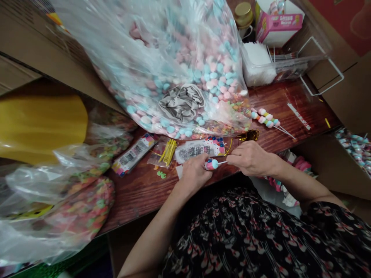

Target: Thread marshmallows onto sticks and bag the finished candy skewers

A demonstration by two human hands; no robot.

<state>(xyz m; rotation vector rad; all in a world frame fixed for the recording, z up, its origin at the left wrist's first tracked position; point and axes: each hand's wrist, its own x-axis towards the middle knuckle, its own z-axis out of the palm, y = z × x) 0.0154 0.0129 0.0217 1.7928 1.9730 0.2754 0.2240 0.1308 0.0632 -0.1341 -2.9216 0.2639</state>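
My left hand [194, 170] is closed around a marshmallow skewer [211, 165], whose pink and blue end pokes out past the fingers. Its thin white stick [222, 162] runs right to my right hand [251, 157], where the fingers are pinched at the stick's end; whether a tie is also between them is hidden. Just beyond the hands lie printed clear wrappers [199, 148] and a small bag of yellow twist ties [168, 152]. Gold foil ties [249, 135] sit right behind my right hand. Two or so finished-looking marshmallow skewers [266, 117] rest farther right.
A big clear bag of pastel marshmallows [214, 77] fills the back, a grey scrunchie [182, 102] on it. Bags of gummy candy [87, 204] and a yellow tub [43, 127] stand left. At back right is a clear bin [290, 71]; a carton of wrapped sweets [355, 150] stands right.
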